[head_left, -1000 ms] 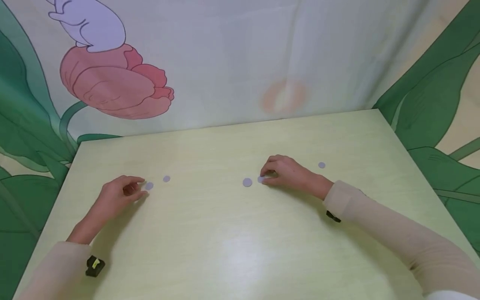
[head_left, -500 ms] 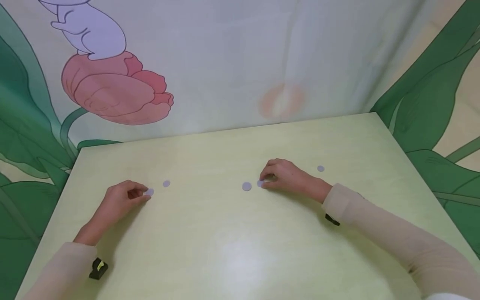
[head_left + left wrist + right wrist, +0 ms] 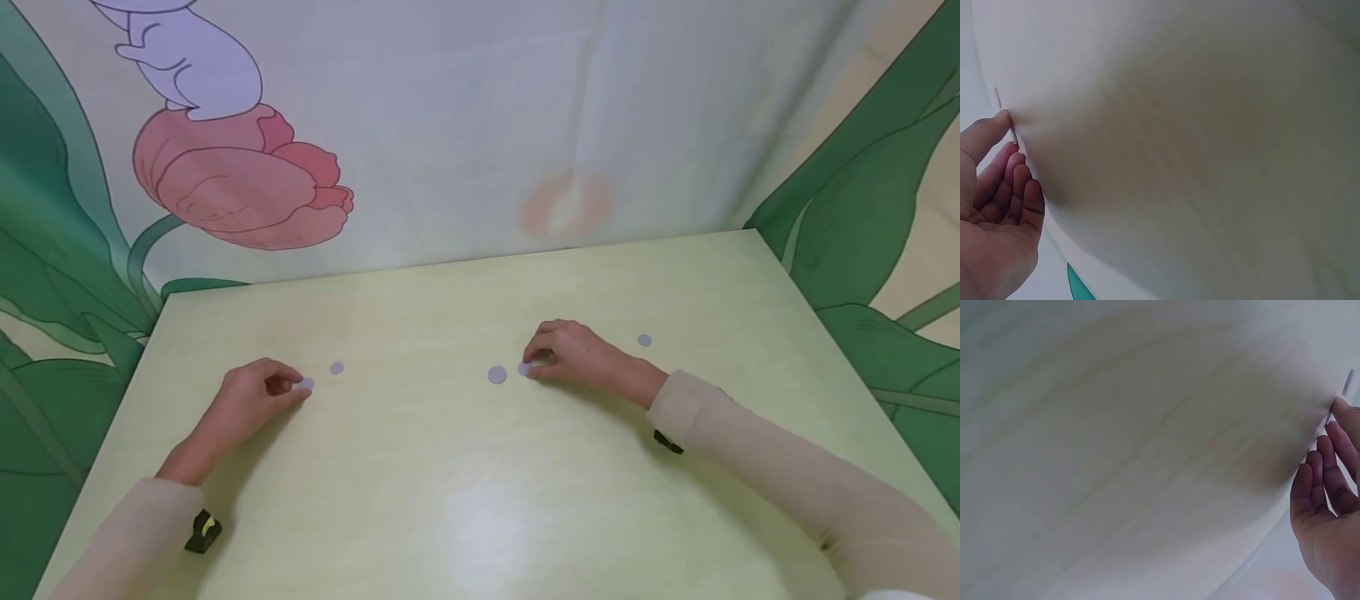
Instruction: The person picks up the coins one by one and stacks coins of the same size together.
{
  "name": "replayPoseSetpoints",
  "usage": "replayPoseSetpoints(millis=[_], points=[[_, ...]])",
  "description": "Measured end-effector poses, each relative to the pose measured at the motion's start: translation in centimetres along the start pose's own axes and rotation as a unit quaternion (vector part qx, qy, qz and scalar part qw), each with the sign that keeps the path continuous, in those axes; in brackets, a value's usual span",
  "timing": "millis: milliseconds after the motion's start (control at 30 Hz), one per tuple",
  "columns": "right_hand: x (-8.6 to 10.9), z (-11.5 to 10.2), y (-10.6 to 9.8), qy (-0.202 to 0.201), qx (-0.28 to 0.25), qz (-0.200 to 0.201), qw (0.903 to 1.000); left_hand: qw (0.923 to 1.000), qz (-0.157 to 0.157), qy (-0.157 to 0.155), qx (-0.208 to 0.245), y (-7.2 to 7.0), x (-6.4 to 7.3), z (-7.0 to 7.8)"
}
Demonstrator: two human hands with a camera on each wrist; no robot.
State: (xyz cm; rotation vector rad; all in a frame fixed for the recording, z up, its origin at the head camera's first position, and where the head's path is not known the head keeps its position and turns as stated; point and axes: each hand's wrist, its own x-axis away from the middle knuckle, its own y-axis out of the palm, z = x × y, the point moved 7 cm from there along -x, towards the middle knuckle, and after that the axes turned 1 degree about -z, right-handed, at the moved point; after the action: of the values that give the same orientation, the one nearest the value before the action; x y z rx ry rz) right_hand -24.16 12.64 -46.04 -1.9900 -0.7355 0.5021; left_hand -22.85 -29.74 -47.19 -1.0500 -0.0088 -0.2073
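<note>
In the head view, my left hand pinches a small flat lavender disc between thumb and index finger on the left part of the table. The left wrist view shows that thumb and index fingertip meeting at the thin edge of the disc, low against the tabletop. Right of the middle, my right hand holds a similar disc by its edges with thumb and index finger. Its other fingers curl against the table surface in the right wrist view, below the slim disc edge.
A lavender disc lies just right of my left hand. A slightly larger disc sits left of the right hand's disc, and another disc lies behind the right wrist. The pale table meets a printed curtain at its back edge.
My left hand has moved a little to the right, and its parted thumb and index finger have closed on the disc. The right hand stays at its disc.
</note>
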Motion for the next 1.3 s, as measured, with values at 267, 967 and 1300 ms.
replayPoseSetpoints(millis=[267,967,1300], points=[[0.0,0.1,0.1,-0.004,0.007,0.003,1.0,0.9998,-0.011,-0.011,0.009,0.3,-0.1,0.2],[-0.1,0.5,0.4,0.009,0.006,0.0,0.9999,0.9995,-0.01,-0.021,0.021,0.3,-0.3,0.3],[-0.1,0.4,0.1,0.006,-0.003,0.001,1.0,0.9995,0.005,-0.014,0.029,0.0,-0.5,1.9]])
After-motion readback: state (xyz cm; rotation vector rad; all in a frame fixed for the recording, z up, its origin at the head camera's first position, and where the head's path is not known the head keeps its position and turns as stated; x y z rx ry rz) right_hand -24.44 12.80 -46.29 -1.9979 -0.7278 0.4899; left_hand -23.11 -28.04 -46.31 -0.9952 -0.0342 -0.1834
